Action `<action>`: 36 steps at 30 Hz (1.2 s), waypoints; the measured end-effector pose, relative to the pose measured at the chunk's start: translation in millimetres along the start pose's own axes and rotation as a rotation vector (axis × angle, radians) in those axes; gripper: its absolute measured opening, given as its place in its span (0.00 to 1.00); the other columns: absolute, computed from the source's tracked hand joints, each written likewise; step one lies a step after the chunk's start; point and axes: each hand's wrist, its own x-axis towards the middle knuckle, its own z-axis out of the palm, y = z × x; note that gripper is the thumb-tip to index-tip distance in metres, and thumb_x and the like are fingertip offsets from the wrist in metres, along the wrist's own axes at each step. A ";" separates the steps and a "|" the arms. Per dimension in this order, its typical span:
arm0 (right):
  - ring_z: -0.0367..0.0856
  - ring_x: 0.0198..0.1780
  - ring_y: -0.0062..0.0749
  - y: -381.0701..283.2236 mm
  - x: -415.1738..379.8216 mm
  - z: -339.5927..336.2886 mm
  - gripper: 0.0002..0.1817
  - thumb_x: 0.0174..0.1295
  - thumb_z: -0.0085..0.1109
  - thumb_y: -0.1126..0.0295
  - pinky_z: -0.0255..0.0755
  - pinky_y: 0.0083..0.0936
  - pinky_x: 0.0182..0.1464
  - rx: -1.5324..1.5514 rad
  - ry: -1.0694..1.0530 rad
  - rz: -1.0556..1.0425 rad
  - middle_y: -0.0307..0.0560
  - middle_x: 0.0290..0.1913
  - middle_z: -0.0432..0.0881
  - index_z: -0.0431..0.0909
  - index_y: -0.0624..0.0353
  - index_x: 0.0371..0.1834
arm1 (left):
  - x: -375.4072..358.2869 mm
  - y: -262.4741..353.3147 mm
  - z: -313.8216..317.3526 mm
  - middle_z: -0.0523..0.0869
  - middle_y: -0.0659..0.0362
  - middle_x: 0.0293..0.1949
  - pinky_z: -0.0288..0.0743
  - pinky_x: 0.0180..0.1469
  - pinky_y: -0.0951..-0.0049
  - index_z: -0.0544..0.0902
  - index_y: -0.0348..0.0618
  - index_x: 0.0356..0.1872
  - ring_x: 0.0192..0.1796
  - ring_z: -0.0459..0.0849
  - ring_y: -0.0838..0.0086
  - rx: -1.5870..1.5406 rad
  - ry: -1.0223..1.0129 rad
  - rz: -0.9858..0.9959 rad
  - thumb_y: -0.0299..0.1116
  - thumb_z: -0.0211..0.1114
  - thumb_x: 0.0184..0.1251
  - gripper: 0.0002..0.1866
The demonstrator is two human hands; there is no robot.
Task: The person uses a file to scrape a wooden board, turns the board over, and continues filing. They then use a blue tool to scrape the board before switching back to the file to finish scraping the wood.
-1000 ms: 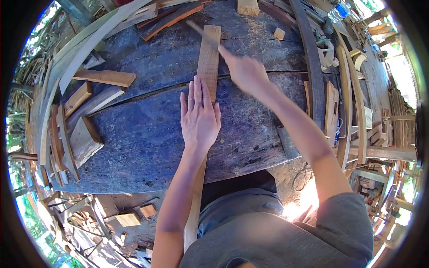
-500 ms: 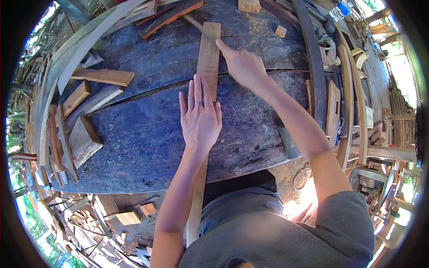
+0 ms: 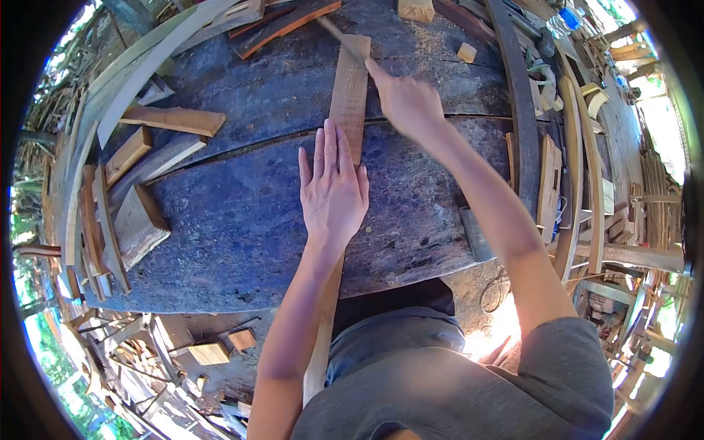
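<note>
A long narrow wooden board (image 3: 349, 95) lies lengthwise on the dark bench, its near end running past the bench edge beside my body. My left hand (image 3: 335, 194) rests flat on it, fingers stretched out and pointing away from me. Close to the board's far end, my right hand (image 3: 411, 103) is closed around a thin, straight tool (image 3: 343, 37), with its index finger extended. Motion smears the tool, which slants across the board's end and looks like a file; its handle is hidden in my grip.
The dark plank bench (image 3: 242, 220) has a long gap across it. Wood offcuts (image 3: 176, 120) lie at the left, a small wooden block (image 3: 466, 52) at the back right. A dark beam (image 3: 519, 110) and curved strips (image 3: 574, 169) line the right side.
My right hand and the tool have shifted slightly right and away from me across the board's end. The left hand stays flat on the board. The whole view has moved a little.
</note>
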 end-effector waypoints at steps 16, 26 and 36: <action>0.91 0.35 0.51 -5.8 -35.3 -3.2 0.33 0.68 0.50 0.69 0.85 0.45 0.38 0.010 -0.029 -0.047 0.55 0.34 0.89 0.64 0.36 0.79 | -2.4 -0.9 0.3 0.58 0.47 0.81 0.51 0.81 0.48 0.60 0.34 0.78 0.82 0.58 0.56 -0.018 -0.013 -0.004 0.40 0.53 0.77 0.34; 0.90 0.40 0.55 4.8 36.7 5.1 0.30 0.74 0.44 0.65 0.83 0.53 0.44 0.025 0.077 -0.004 0.60 0.38 0.89 0.63 0.33 0.80 | 0.5 1.4 0.6 0.57 0.48 0.82 0.49 0.82 0.49 0.59 0.35 0.79 0.82 0.57 0.57 0.030 -0.018 -0.002 0.41 0.52 0.79 0.34; 0.91 0.38 0.51 7.0 -23.9 -8.9 0.33 0.70 0.48 0.68 0.84 0.47 0.41 0.025 -0.101 -0.003 0.55 0.37 0.90 0.62 0.37 0.80 | 0.2 0.2 2.3 0.57 0.48 0.82 0.50 0.82 0.50 0.60 0.34 0.78 0.83 0.56 0.57 0.013 -0.013 0.011 0.40 0.53 0.78 0.33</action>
